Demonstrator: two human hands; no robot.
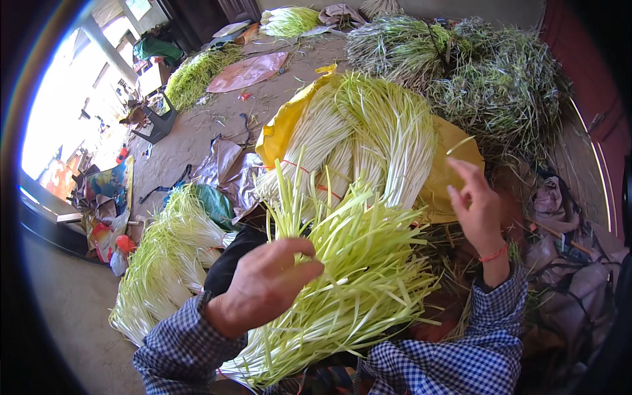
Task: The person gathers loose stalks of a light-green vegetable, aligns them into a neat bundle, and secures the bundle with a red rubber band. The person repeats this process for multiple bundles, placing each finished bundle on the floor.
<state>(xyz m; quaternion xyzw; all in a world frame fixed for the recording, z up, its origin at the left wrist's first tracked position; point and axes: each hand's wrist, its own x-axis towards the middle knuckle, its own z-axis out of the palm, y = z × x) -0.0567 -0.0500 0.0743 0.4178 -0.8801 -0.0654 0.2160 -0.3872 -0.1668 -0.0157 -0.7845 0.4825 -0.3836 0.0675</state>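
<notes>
A large bundle of yellow-green blanched chives (340,296) lies across my lap, with pale stalks towards the lower left and loose leaf tips fanned to the upper right. My left hand (269,284) is over the bundle's left side, fingers curled near some upright leaves; whether it grips any is hidden. To the right, my right hand (476,205) is raised with its fingers apart and nothing between them. A short leaf piece (460,145) shows just past its fingertips, apparently in the air. Beyond the bundle, tied bunches of chives (390,133) rest on a yellow sheet (454,173).
More chive bunches (163,266) lie on the floor to my left. Heaps of dry, greyish-green leaves (493,84) stand at the back right. A dark stool (157,121) and a pink sheet (249,73) are farther off. Crumpled sacks (572,276) lie at right.
</notes>
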